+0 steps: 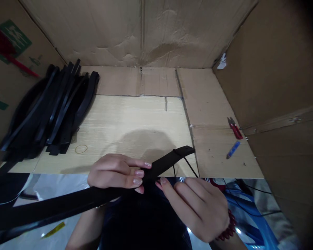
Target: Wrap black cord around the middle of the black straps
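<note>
A long, slightly curved black strip (169,160) runs from the lower left to just past the table's front edge, its tapered end pointing right. My left hand (117,173) is closed around it, fingers lying across its upper face. Thin black cord (190,166) is looped around the strip near the tapered end, and its two lengths drop toward my right hand (198,205). That hand is closed in a pinch just below the strip, with the cord running into it; the cord's ends are hidden. A dark red beaded bracelet (228,227) circles the right wrist.
Many similar black strips (59,107) are piled at the left. A rubber band (81,149) lies near them. Red-handled thread snips (234,128) and a blue pen-like object (233,150) lie at right. Cardboard walls (177,31) enclose the tabletop (130,114). Blue tubing (261,218) is below right.
</note>
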`<state>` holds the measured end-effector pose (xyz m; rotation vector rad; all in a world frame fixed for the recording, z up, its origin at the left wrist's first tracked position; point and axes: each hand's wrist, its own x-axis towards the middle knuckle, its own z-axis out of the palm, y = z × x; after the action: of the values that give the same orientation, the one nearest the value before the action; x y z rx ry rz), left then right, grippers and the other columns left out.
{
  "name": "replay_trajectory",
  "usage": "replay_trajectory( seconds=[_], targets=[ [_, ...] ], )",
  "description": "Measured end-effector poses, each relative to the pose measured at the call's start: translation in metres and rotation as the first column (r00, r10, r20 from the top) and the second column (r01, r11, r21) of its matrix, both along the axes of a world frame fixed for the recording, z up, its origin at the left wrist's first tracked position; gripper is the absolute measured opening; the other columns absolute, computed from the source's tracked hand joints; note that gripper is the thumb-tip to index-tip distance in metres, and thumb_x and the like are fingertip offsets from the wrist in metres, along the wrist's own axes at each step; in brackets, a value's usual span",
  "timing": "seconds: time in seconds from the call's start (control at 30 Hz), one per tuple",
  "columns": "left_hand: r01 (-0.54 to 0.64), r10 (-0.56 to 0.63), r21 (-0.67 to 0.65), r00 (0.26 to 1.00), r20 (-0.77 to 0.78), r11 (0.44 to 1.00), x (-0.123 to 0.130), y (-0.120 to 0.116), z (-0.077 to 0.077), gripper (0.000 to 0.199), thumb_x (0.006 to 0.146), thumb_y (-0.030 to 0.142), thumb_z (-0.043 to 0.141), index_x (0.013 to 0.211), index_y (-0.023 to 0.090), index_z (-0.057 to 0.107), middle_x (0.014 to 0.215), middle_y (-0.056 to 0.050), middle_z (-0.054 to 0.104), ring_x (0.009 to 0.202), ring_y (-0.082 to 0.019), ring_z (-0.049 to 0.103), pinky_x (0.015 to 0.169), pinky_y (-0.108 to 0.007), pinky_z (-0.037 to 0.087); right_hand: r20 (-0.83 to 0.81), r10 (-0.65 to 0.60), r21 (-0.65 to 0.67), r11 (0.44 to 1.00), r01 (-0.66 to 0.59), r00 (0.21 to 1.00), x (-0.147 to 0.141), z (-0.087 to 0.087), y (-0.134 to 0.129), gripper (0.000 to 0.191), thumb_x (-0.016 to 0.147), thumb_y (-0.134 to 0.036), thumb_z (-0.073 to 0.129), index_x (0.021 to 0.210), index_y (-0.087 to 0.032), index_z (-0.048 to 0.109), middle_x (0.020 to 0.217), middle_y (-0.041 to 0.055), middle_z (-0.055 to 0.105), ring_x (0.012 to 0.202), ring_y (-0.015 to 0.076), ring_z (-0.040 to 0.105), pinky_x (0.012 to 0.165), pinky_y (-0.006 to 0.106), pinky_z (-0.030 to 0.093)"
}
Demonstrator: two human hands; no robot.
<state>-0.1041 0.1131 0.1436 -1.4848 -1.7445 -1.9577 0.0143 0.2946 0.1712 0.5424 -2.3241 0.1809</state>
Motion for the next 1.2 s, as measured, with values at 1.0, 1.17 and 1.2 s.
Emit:
replay_trajectory(
  seconds=[1.0,1.17,1.2],
  targets=[
    [-0.176,-0.079,0.151,0.359,0.93,0.973,0.008,0.031,0.008,0.015,0.069,0.026,0.085,0.08,0.023,0.073,0.074,0.005,0.069,0.064,-0.007,0.068,0.06,-0.013,0.06,-0.078,-0.509,0.047,0.857,0.513,0.857,-0.036,-0.047,0.031,0.015,0.094,-0.018,0.06,0.103,-0.019,0.072,0.071,-0.0008,0.07,0.056,0.011,0.056,0.057,0.026,0.038],
    [-0.189,-0.028,0.107,0.379,0.925,0.976,0.007,0.022,0.009,0.016,0.069,0.023,0.084,0.079,0.022,0.073,0.077,0.004,0.065,0.069,-0.008,0.067,0.057,-0.012,0.059,-0.019,-0.368,0.015,0.93,0.368,0.93,-0.034,-0.039,0.057,0.013,0.092,-0.016,0.063,0.1,-0.021,0.07,0.07,-0.0042,0.069,0.057,0.0093,0.058,0.056,0.024,0.04],
    [-0.174,-0.024,0.102,0.399,0.916,0.979,0.006,0.02,0.009,0.016,0.068,0.023,0.084,0.079,0.021,0.072,0.077,0.004,0.064,0.069,-0.008,0.067,0.056,-0.012,0.059,-0.02,-0.323,0.0,0.946,0.324,0.946,-0.033,-0.034,0.063,0.012,0.091,-0.016,0.063,0.1,-0.021,0.07,0.068,-0.0043,0.069,0.056,0.0094,0.058,0.055,0.024,0.04]
  ],
)
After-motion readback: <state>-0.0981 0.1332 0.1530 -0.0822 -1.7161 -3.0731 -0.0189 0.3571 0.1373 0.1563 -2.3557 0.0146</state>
